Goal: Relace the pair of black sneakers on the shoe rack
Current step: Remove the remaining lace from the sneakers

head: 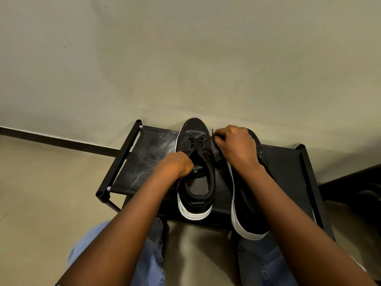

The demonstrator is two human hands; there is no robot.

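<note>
On the shoe rack (144, 159), the left hand (175, 165) grips the left sneaker (195, 162) by its tongue. The right hand (235, 147) pinches the black lace (198, 146) near the eyelets. The second sneaker (249, 203) lies just beside.

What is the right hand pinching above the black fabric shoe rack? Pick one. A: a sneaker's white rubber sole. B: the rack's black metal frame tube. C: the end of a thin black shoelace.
C: the right hand pinches the end of the thin black shoelace, which runs from the eyelets of the black white-soled sneaker.
</note>
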